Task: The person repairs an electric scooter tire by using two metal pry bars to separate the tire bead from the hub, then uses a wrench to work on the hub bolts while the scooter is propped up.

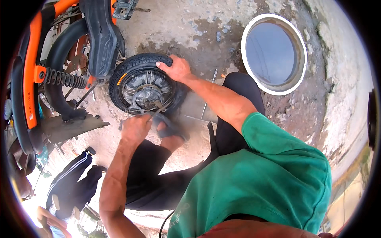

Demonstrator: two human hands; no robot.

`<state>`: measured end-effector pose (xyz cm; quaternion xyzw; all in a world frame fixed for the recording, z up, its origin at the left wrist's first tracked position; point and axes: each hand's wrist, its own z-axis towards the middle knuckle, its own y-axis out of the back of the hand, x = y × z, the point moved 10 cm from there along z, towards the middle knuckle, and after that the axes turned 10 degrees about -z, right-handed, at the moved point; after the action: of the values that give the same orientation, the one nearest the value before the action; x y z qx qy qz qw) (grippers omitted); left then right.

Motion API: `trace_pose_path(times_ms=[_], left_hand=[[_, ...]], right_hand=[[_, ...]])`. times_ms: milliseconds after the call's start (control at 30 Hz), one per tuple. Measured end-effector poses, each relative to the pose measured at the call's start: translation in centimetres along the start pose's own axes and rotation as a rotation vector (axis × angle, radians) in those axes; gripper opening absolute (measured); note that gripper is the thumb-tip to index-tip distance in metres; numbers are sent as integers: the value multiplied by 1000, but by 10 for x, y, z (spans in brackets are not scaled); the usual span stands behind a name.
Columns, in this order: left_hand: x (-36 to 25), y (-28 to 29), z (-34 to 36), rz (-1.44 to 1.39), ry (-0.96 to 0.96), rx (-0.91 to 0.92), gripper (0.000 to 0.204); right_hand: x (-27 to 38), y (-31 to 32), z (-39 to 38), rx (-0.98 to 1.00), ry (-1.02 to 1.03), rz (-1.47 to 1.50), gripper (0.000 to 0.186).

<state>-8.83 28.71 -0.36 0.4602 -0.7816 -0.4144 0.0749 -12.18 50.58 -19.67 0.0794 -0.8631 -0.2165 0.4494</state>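
Note:
A black-tyred wheel (116, 88) with a dirty grey metal hub (145, 95) leans up in front of me. My right hand (179, 69) is closed over the tyre's upper right edge, its thumb lying across the tread side. My left hand (136, 127) is closed below the wheel around a thin metal tool (157, 112) that slants up towards the hub's centre. A dark end of something sticks out left of that fist. The tool's exact kind is hard to make out. My sandalled foot (170, 130) stands beside the wheel's lower edge.
An orange-framed bike (32, 75) with a coil spring (65, 77) stands at left. A white-rimmed basin (245, 51) of water sits at upper right. A screwdriver (214, 75) and a thin rod (198, 118) lie near my knee. Another person's legs (71, 178) show at lower left.

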Motion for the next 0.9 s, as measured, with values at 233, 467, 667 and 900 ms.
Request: trace_pose_path(times_ms=[233,467,667,900], left_hand=[[-3,-32,-24,48,153,-61,26],[14,-31,-23,7,189,-71,22],[20,17,18,-126,-11,34,17],[24,19,27,-219,-28,74,18]], right_hand=[[0,3,-1,1,-15,-21,105],[5,4,-3,-6,-25,-29,102],[5,3,-4,-15,-14,-30,100],[-1,3,-6,-45,-19,-29,102]])
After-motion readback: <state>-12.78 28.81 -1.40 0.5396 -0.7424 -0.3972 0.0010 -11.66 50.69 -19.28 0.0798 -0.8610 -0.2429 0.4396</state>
